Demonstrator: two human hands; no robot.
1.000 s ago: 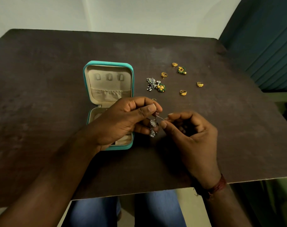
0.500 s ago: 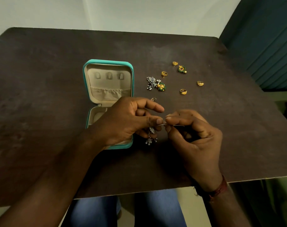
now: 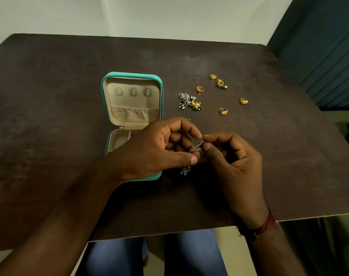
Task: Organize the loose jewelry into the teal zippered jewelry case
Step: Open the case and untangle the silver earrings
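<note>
A silver earring (image 3: 196,149) is hanging at the middle of the frame, with both hands pinching its thin upper part between thumb and fingertips. Its bell-shaped drop (image 3: 185,170) is dangling just beside the lower right corner of the teal jewelry case (image 3: 132,76); whether it is touching the surface (image 3: 50,96) I cannot tell. The case is lying open left of centre, well in from every edge, with broad dark surface stretching left and upward and the near edge running just under the wrists. Its lid is showing three small tabs and a gathered pocket, and one beige compartment is showing in the base. The left hand (image 3: 159,150) is arching over the other compartments, fingers curled. The right hand (image 3: 229,156) is meeting it from the lower right. Above them, a silver cluster (image 3: 184,100) is touching a green-and-gold earring (image 3: 196,105), with a second green-and-gold earring (image 3: 221,83) and four gold rings (image 3: 223,110) lying scattered apart.
</note>
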